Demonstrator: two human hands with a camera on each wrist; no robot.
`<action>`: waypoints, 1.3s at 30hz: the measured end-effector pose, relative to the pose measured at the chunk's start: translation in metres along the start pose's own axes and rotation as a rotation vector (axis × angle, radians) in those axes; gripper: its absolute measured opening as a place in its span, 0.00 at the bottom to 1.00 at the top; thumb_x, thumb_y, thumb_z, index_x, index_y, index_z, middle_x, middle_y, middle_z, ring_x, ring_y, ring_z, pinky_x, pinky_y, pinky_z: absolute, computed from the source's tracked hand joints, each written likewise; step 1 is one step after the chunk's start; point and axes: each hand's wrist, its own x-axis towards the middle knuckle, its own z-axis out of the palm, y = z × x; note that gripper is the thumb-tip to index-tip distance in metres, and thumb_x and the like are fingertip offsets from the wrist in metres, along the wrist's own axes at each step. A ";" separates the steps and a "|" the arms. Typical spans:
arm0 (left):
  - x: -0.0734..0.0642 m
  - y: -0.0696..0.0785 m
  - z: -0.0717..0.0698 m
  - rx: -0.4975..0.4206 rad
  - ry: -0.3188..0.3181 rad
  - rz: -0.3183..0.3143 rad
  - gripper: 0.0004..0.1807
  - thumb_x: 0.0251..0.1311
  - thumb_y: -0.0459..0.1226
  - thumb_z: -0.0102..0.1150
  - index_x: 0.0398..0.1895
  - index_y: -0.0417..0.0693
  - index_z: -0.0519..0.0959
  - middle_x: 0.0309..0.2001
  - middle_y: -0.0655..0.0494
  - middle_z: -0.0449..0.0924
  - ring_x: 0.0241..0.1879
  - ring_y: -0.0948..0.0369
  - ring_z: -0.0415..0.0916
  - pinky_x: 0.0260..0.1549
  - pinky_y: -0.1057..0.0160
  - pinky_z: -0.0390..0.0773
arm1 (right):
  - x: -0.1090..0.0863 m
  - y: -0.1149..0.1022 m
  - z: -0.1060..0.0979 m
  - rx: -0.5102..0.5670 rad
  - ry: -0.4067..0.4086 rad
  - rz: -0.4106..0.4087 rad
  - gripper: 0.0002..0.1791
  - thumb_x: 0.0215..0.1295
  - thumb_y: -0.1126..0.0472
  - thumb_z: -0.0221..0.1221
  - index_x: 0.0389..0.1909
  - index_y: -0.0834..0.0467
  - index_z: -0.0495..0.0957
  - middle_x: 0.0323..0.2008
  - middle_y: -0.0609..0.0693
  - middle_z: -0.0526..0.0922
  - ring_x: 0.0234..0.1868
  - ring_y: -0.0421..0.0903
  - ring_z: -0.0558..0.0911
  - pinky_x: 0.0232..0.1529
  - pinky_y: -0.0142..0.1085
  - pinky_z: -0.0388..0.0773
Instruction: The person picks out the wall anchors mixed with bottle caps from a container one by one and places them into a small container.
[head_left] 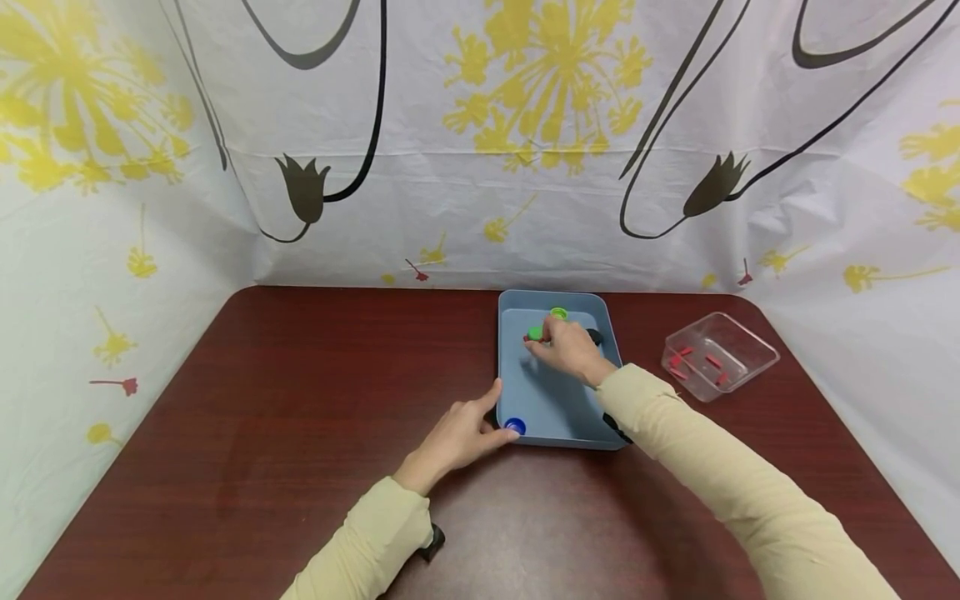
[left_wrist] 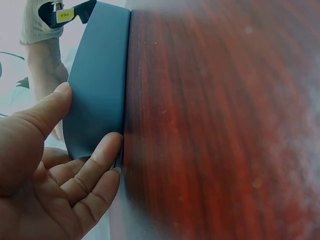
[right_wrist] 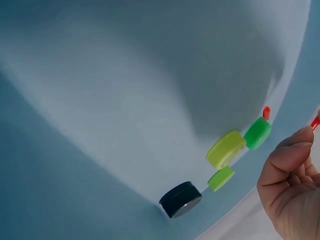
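Note:
My right hand [head_left: 567, 347] is over the far half of a blue-grey tray [head_left: 555, 400], pinching a small red stick [right_wrist: 315, 123] between thumb and fingertips. Beside it in the tray are a green bottle cap [right_wrist: 258, 133], a yellow-green cap [right_wrist: 226, 150], a smaller light green cap [right_wrist: 221, 178] and a black cap [right_wrist: 180, 199]. Another red stick [right_wrist: 266, 113] lies against the green cap. My left hand [head_left: 459, 432] grips the tray's near left corner, thumb on the rim and fingers low along the wall. A blue cap [head_left: 514, 426] sits inside that corner.
Right of the tray, a clear plastic box [head_left: 720, 357] holds several red sticks. All of this stands on a dark red-brown table [head_left: 337, 367]. A white patterned cloth [head_left: 420, 108] hangs behind the table and along both sides.

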 end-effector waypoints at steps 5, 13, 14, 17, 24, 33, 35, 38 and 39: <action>0.000 0.000 0.001 0.009 0.005 0.006 0.44 0.60 0.49 0.59 0.73 0.41 0.50 0.26 0.56 0.84 0.22 0.70 0.76 0.27 0.69 0.73 | -0.002 0.005 -0.006 0.030 0.042 0.003 0.14 0.63 0.56 0.58 0.30 0.63 0.68 0.16 0.51 0.70 0.15 0.42 0.66 0.19 0.33 0.62; 0.000 -0.001 0.001 0.014 0.011 0.011 0.44 0.60 0.49 0.59 0.72 0.40 0.51 0.29 0.53 0.85 0.25 0.68 0.78 0.29 0.68 0.74 | -0.008 0.009 -0.019 0.059 0.068 0.012 0.15 0.64 0.54 0.58 0.34 0.63 0.69 0.20 0.52 0.72 0.18 0.43 0.70 0.22 0.34 0.66; 0.000 -0.001 0.001 0.016 0.013 0.010 0.44 0.60 0.49 0.59 0.72 0.40 0.51 0.29 0.53 0.85 0.25 0.68 0.79 0.29 0.68 0.74 | -0.008 0.010 -0.020 0.058 0.076 0.010 0.15 0.64 0.54 0.58 0.34 0.63 0.69 0.20 0.52 0.73 0.18 0.43 0.70 0.22 0.34 0.66; 0.000 0.000 0.001 0.020 0.014 0.012 0.44 0.60 0.49 0.60 0.72 0.39 0.51 0.30 0.52 0.85 0.26 0.67 0.79 0.30 0.67 0.75 | -0.010 0.015 -0.024 0.063 0.105 0.004 0.15 0.63 0.54 0.59 0.33 0.63 0.69 0.21 0.53 0.73 0.19 0.43 0.71 0.23 0.34 0.66; 0.000 0.000 0.002 0.030 0.014 0.003 0.44 0.60 0.49 0.59 0.73 0.41 0.51 0.31 0.53 0.85 0.27 0.68 0.79 0.31 0.67 0.75 | -0.016 0.029 -0.035 0.093 0.178 0.010 0.15 0.63 0.55 0.60 0.32 0.62 0.68 0.24 0.54 0.74 0.22 0.45 0.71 0.25 0.36 0.66; 0.000 0.000 0.001 0.030 0.010 -0.007 0.44 0.60 0.49 0.59 0.73 0.42 0.50 0.30 0.54 0.84 0.27 0.69 0.78 0.32 0.66 0.74 | -0.028 0.052 -0.053 0.103 0.313 0.052 0.17 0.64 0.51 0.58 0.32 0.61 0.68 0.22 0.54 0.73 0.20 0.45 0.70 0.23 0.36 0.67; 0.000 0.001 0.000 0.030 0.006 -0.014 0.44 0.60 0.50 0.59 0.73 0.42 0.50 0.31 0.54 0.85 0.28 0.68 0.79 0.33 0.65 0.75 | -0.032 0.059 -0.058 0.091 0.349 0.081 0.18 0.64 0.49 0.57 0.32 0.61 0.68 0.22 0.53 0.72 0.20 0.44 0.69 0.22 0.35 0.66; 0.000 0.002 0.000 0.029 -0.001 -0.025 0.44 0.60 0.50 0.59 0.73 0.43 0.51 0.32 0.53 0.85 0.29 0.67 0.80 0.35 0.64 0.75 | -0.040 0.072 -0.066 0.100 0.384 0.128 0.20 0.64 0.47 0.57 0.33 0.62 0.69 0.23 0.54 0.72 0.18 0.41 0.68 0.21 0.35 0.66; 0.000 0.002 0.000 0.029 -0.002 -0.027 0.44 0.60 0.51 0.59 0.73 0.42 0.51 0.32 0.53 0.85 0.30 0.67 0.80 0.36 0.64 0.75 | -0.043 0.076 -0.068 0.112 0.390 0.143 0.21 0.64 0.47 0.56 0.34 0.62 0.69 0.24 0.54 0.73 0.16 0.40 0.68 0.19 0.34 0.67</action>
